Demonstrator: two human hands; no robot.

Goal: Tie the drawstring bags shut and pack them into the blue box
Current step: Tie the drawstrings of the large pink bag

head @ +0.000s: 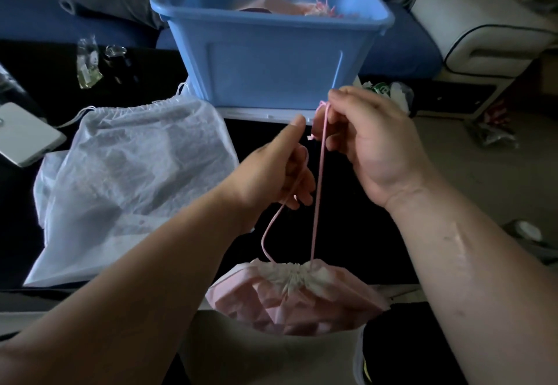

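Nearest the person, a pink bag (297, 297) of thin, crinkled fabric sits at the table's front edge, its mouth gathered into a tight, pale rosette of pleats. Two strands of its pink cord (318, 191) rise from that mouth to the raised hands. The left hand (277, 170) has its lower fingers curled round the slacker, bowed strand, with the forefinger held out straight. The right hand (371, 143), slightly higher, pinches the taut strand near its frayed end between thumb and fingertips. The two hands are close together but not touching.

To the left, a white bag (129, 179), sheer and rumpled, lies flat on the dark tabletop, its puckered mouth and white strings pointing away. Bare dark surface shows between it and the pink bag.

Beyond the hands stands the box (265, 61), blue smooth plastic with a rolled rim, open at the top; pink fabric and loose cords (323, 4) show inside. A clear packet (87, 64) lies left of it, well apart.
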